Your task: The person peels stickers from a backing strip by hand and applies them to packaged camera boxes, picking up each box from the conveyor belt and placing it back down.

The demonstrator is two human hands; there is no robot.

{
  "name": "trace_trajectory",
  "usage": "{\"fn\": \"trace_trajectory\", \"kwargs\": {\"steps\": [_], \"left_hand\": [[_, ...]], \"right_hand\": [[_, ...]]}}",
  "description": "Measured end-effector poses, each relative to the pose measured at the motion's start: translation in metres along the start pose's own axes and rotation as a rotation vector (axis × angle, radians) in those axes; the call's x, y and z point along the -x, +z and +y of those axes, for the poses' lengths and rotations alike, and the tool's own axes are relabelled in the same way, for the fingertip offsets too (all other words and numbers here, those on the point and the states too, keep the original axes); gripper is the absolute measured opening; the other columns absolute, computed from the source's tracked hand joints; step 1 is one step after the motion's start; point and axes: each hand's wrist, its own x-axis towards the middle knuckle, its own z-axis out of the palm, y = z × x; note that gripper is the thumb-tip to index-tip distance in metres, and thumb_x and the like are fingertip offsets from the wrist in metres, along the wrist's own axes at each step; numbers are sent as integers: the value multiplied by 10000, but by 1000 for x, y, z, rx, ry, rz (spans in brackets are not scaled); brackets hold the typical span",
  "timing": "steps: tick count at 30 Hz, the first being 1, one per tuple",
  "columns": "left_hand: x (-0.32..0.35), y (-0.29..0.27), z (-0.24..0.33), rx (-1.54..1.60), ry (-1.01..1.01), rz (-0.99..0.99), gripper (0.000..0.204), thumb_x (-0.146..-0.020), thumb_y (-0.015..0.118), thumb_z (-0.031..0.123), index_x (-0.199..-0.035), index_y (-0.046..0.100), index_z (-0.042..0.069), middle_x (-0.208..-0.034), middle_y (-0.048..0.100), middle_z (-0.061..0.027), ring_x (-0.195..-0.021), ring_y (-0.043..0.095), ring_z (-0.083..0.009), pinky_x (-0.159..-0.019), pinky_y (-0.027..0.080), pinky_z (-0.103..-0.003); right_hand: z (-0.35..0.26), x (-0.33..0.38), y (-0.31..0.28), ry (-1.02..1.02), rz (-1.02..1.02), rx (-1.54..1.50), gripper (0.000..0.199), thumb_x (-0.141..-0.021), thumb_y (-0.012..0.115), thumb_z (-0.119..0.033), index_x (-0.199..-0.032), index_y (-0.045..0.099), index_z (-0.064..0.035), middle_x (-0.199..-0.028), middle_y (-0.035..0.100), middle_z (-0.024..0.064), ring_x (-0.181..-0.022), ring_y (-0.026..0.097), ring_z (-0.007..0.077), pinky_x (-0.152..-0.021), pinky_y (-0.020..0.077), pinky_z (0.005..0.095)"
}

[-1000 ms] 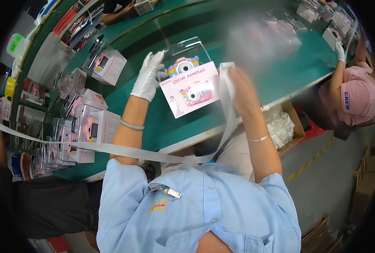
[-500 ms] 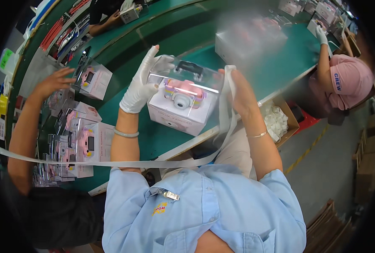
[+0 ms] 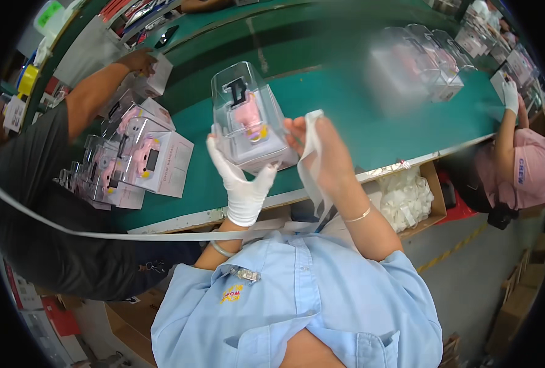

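Clear plastic box point(image 3: 248, 119) with pink toy inside and black handle on top, held up tilted above green table point(image 3: 358, 116). Gloved left hand point(image 3: 243, 184) cupped under its near corner; bare right hand point(image 3: 321, 153) pressed to its right side, pinching white strap point(image 3: 312, 153). Similar pink-and-white boxes point(image 3: 137, 162) stacked at left; carton of white pieces point(image 3: 407, 199) below table edge.

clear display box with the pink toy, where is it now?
Head view, upper centre: the clear display box is held above the green table, between the gloved left hand and bare right hand.
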Motion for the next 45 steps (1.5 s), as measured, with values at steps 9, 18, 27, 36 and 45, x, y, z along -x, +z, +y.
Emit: {"fn": "trace_trajectory", "kwargs": {"steps": [9,18,27,36,45], "left_hand": [[-23,-24,3,-388,-47,329,1034,-634,769,77,-1403,82,-1,-1377,254,-201,-1282,285,-300,-1069,240,-396],[-92,-22,-46,418,-507,15,860,-814,661,247,-1415,93,11,-1006,552,-101,-814,584,-152,-688,500,-277],[-77,-18,11,-100,-76,-337,471,-841,531,34,-1298,419,31,-1281,445,-112,-1142,464,-186,-963,382,-303],[-34,17,13,-123,194,-463,398,-745,559,-82,-1123,572,42,-1090,582,-111,-976,581,-218,-836,456,-283],[-37,27,5,-76,328,-420,293,-773,560,-73,-1032,631,44,-1017,625,-94,-914,600,-198,-802,461,-267]], "right_hand": [[44,7,22,219,-90,88,225,-899,557,-214,-1026,562,-28,-957,632,97,-865,606,161,-805,482,289],[-24,35,24,89,123,615,285,-872,614,-210,-1059,622,5,-898,653,42,-749,592,75,-657,483,208],[-32,43,19,35,145,785,348,-859,633,-213,-1129,588,2,-910,620,27,-773,561,70,-674,470,205],[-22,49,27,-11,21,855,390,-834,666,-182,-1159,527,-15,-892,585,11,-786,519,56,-710,423,174],[-26,70,18,94,202,664,335,-896,576,-308,-1087,558,-33,-898,579,3,-766,516,50,-666,433,184]]}}
